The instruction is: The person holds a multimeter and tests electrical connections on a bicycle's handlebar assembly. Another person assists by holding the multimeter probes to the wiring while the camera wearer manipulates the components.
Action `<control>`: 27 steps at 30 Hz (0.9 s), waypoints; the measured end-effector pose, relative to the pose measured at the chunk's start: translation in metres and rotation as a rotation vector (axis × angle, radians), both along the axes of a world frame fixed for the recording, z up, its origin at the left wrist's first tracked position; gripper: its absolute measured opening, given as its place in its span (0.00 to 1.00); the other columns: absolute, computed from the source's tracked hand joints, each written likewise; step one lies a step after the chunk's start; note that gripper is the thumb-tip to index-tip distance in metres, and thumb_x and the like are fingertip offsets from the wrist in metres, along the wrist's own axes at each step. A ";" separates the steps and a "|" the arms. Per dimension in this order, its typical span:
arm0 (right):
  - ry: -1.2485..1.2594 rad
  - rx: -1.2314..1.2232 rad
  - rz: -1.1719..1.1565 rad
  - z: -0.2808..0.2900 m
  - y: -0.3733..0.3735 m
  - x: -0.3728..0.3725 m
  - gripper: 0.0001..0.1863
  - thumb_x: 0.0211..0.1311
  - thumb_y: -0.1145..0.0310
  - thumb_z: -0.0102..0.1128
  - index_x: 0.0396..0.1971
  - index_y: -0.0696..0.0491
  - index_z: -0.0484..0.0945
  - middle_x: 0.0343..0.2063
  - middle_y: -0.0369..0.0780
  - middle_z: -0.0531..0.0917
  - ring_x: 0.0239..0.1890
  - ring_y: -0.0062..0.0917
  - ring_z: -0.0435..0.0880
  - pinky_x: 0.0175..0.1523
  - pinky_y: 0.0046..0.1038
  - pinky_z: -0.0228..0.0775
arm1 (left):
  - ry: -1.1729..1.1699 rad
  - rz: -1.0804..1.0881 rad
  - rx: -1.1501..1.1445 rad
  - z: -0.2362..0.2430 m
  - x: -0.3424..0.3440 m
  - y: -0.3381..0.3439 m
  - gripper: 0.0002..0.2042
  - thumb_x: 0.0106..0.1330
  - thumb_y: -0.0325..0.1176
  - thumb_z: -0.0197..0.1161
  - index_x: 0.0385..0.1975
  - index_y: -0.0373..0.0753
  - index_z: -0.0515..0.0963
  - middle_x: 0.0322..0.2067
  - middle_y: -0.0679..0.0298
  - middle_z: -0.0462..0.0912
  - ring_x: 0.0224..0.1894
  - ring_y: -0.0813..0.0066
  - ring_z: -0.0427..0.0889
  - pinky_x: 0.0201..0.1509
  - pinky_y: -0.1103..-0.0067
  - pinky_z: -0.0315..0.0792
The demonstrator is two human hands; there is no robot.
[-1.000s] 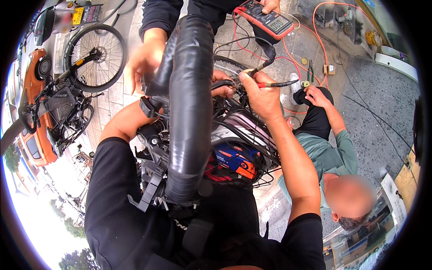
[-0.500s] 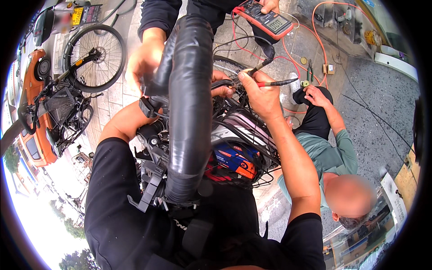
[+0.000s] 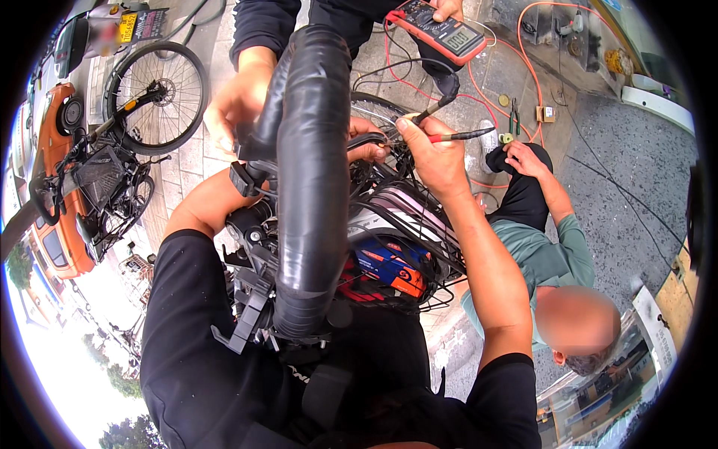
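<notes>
My right hand (image 3: 434, 153) is closed around two multimeter probes, a red probe (image 3: 464, 136) and a black probe (image 3: 430, 109). Their tips meet the end of a dark cable (image 3: 365, 140). That cable is pinched in the fingers of my left hand (image 3: 368, 153); the rest of the hand is hidden behind a thick black wrapped tube (image 3: 313, 172) standing up in front of me. Beyond it, another person's hand (image 3: 243, 105) reaches toward the tube. That person's other hand (image 3: 447, 9) holds a red multimeter (image 3: 437, 31) with its display lit.
Below my hands are a wire basket (image 3: 445, 262) and a blue and orange package (image 3: 393, 266). A person in a green shirt (image 3: 538, 251) crouches at right. Orange cord (image 3: 521, 45), pliers (image 3: 514, 118) and a small box (image 3: 547, 114) lie on the ground. A bicycle (image 3: 153, 97) stands left.
The other person's hand beside the tube has shifted slightly left. The tube sits a little further left in view. My hands keep their hold on the probes and cable.
</notes>
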State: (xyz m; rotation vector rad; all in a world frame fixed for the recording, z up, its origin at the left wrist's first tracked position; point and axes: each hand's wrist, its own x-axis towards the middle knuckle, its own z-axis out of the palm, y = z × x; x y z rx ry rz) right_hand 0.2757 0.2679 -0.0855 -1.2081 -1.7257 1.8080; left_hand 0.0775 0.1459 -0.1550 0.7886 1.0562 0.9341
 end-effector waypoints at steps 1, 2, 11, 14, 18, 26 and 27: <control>0.003 -0.001 -0.003 0.000 0.000 0.000 0.12 0.74 0.66 0.68 0.35 0.60 0.87 0.23 0.32 0.82 0.29 0.13 0.73 0.33 0.25 0.69 | 0.006 0.000 0.003 -0.001 0.000 0.000 0.10 0.75 0.21 0.66 0.54 0.28 0.82 0.47 0.55 0.90 0.49 0.72 0.90 0.53 0.77 0.84; 0.012 -0.001 -0.004 -0.001 0.000 0.000 0.12 0.74 0.66 0.68 0.35 0.60 0.87 0.23 0.32 0.82 0.29 0.13 0.74 0.34 0.25 0.69 | 0.013 0.003 0.006 -0.002 0.000 -0.001 0.10 0.75 0.21 0.66 0.54 0.28 0.82 0.47 0.55 0.90 0.49 0.72 0.90 0.53 0.77 0.84; -0.007 0.005 0.008 -0.003 0.000 0.001 0.12 0.74 0.66 0.69 0.34 0.60 0.86 0.22 0.31 0.81 0.27 0.13 0.72 0.32 0.26 0.67 | -0.057 0.057 -0.006 -0.008 0.004 -0.003 0.10 0.75 0.21 0.66 0.53 0.29 0.82 0.47 0.55 0.90 0.48 0.71 0.90 0.54 0.77 0.84; -0.006 0.016 0.007 -0.002 0.000 0.001 0.12 0.74 0.67 0.69 0.32 0.59 0.85 0.20 0.32 0.80 0.26 0.13 0.71 0.30 0.27 0.66 | 0.020 0.014 0.037 -0.001 0.003 -0.001 0.10 0.75 0.21 0.67 0.52 0.29 0.83 0.47 0.55 0.90 0.48 0.72 0.90 0.53 0.77 0.84; -0.012 0.041 0.012 -0.006 0.000 0.001 0.12 0.74 0.67 0.68 0.31 0.59 0.85 0.20 0.31 0.80 0.26 0.13 0.71 0.31 0.26 0.66 | 0.024 0.009 0.069 0.002 0.002 0.001 0.09 0.75 0.21 0.67 0.52 0.29 0.83 0.46 0.55 0.91 0.47 0.73 0.91 0.52 0.77 0.85; 0.052 -0.050 -0.012 0.007 0.000 -0.003 0.10 0.75 0.69 0.66 0.33 0.60 0.86 0.23 0.30 0.82 0.28 0.12 0.73 0.32 0.25 0.67 | -0.027 0.040 0.022 -0.005 0.005 -0.002 0.10 0.75 0.20 0.67 0.53 0.30 0.82 0.48 0.54 0.90 0.49 0.70 0.91 0.53 0.77 0.85; 0.037 -0.029 0.000 0.005 0.000 -0.002 0.10 0.75 0.69 0.66 0.33 0.60 0.85 0.23 0.30 0.82 0.28 0.12 0.73 0.32 0.25 0.67 | -0.020 0.032 0.033 -0.006 0.004 -0.002 0.10 0.75 0.20 0.67 0.53 0.30 0.82 0.48 0.54 0.90 0.49 0.70 0.91 0.53 0.77 0.85</control>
